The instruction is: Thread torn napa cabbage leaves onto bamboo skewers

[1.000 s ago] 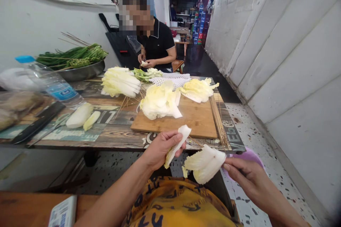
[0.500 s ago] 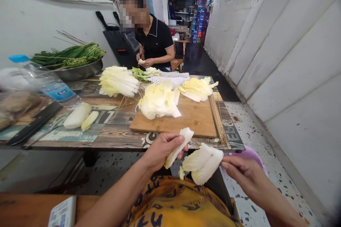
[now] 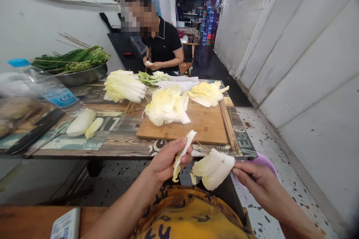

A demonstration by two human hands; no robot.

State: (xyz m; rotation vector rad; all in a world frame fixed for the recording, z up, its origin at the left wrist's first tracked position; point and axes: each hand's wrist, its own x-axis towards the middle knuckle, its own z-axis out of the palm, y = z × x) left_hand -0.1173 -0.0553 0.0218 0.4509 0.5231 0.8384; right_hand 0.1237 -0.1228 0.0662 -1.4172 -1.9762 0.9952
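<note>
Napa cabbage leaf (image 3: 183, 154) sits gripped between thumb and fingers of my left hand (image 3: 169, 158), just off the near edge of the table (image 3: 120, 143). My right hand (image 3: 256, 182) pinches the base of some overlapping cabbage pieces (image 3: 213, 170); a thin skewer (image 3: 202, 146) pokes from their upper left, and I can't tell whether my fingers hold it too. A narrow gap parts leaf from pieces.

Ahead, the wooden cutting board (image 3: 179, 132) lies set back from the table's edge, its near strip bare; a leaf pile (image 3: 166, 106) covers its middle. Bamboo skewers (image 3: 228, 127) run along its right side, and past the table's right edge the speckled floor (image 3: 262, 134) opens toward the wall (image 3: 316, 63).

At far left, a metal bowl (image 3: 81, 76) holds green vegetables (image 3: 94, 58) with sticks (image 3: 74, 40) jutting out. Nearer me are a blue-capped clear plastic bottle (image 3: 61, 95) and a plastic bag (image 3: 17, 114), its contents too blurred to name.
</note>
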